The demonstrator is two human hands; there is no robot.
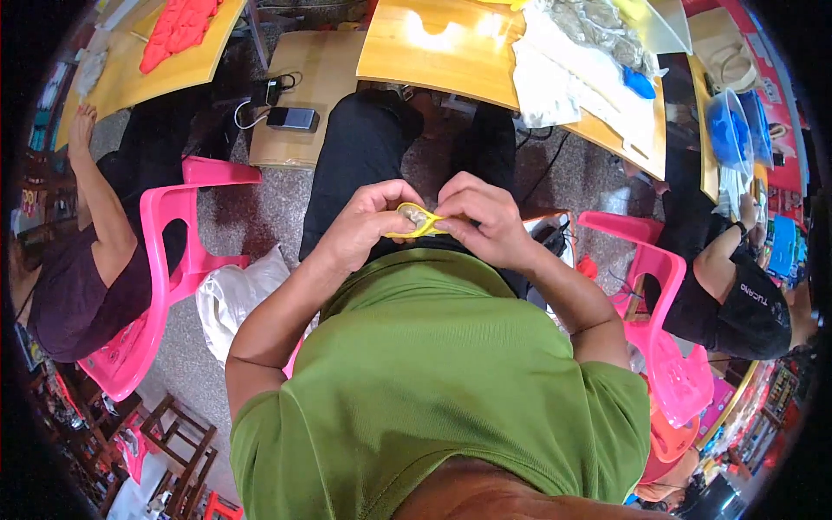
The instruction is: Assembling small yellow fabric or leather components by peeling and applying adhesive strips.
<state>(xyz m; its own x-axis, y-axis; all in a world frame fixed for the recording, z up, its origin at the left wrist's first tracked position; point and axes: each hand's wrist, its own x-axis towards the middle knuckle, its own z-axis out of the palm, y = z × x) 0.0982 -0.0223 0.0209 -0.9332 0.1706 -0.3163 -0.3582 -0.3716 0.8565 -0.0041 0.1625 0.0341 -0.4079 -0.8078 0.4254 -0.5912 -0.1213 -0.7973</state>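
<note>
Between my two hands, above my lap, is a small yellow pouch-like piece [428, 230] with a bright rim. Greyish-beige lumpy material [414, 216] shows in its opening; I cannot tell what it is. My left hand [368, 221] pinches the left side of the piece, thumb lying across the opening. With thumb and fingers, my right hand [485, 218] grips its narrower right end, where the yellow edges come together. Both hands are closed on it, and its underside is hidden.
Ahead stands a wooden table [390, 52] bearing white sheeting [542, 74], a grey heap [598, 35] and a blue piece [639, 82]. Cardboard [321, 65] holds a small dark device [292, 119]. Pink chairs [156, 260] and seated people flank me; a white sack [234, 290] lies left.
</note>
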